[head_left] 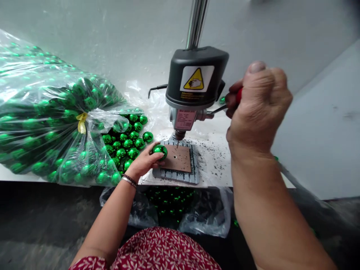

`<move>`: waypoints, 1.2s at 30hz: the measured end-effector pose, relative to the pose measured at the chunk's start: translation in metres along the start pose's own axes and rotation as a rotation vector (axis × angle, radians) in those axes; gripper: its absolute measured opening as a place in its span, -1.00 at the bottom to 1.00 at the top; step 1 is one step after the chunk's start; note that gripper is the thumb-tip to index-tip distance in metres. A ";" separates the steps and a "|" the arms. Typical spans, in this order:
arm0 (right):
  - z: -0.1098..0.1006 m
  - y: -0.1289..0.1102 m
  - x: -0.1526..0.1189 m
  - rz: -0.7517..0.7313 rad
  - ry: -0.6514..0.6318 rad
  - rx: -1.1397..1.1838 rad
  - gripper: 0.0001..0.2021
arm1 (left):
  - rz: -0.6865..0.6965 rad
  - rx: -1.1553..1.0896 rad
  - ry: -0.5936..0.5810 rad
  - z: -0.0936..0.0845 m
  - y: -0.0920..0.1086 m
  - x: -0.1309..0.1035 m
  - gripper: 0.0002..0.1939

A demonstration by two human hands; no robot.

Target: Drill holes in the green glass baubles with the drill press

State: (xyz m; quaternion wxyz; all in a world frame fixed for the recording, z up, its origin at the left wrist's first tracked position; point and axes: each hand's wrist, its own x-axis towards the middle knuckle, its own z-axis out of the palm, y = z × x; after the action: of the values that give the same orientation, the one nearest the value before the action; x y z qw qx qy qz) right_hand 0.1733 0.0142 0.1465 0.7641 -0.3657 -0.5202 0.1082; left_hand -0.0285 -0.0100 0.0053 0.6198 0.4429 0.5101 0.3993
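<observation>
A shiny green ball (pixel 159 152) is held in the fingers of my left hand (pixel 146 159), over the left edge of a brown board (pixel 182 161). The board has a small hole and lies on the slotted metal base (pixel 176 178) of a drill press (pixel 197 75). Above the board hangs the thin drill bit (pixel 177 144), apart from the ball. My right hand (pixel 260 107) is wrapped round the red knob (pixel 239 96) of the press lever, at the right of the machine.
A large clear bag (pixel 42 123) of green balls, tied with yellow, fills the left. Loose green balls (pixel 128 144) lie beside it. Dark shavings (pixel 213 157) dot the white table (pixel 219 176). Below its front edge hangs an open plastic bag (pixel 206 215) with green balls.
</observation>
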 end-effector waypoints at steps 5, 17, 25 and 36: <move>-0.002 -0.003 -0.001 -0.003 -0.024 -0.004 -0.64 | 0.000 -0.277 -0.078 0.009 -0.006 0.002 -0.29; -0.004 -0.006 -0.004 0.017 -0.052 -0.021 -0.64 | 0.373 0.588 0.252 0.029 -0.009 0.023 -0.43; -0.006 -0.004 -0.003 -0.069 -0.094 0.007 -0.66 | 0.476 0.775 0.214 0.040 -0.014 0.026 -0.40; -0.007 -0.003 -0.004 -0.049 -0.091 -0.010 -0.66 | 0.494 0.822 0.089 0.043 -0.012 0.022 -0.50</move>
State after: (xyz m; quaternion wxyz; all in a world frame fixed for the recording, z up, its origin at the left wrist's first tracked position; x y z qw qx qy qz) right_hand 0.1770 0.0067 0.1440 0.7402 -0.3516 -0.5637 0.1035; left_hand 0.0185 0.0011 -0.0088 0.2573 0.7418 0.5311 0.3185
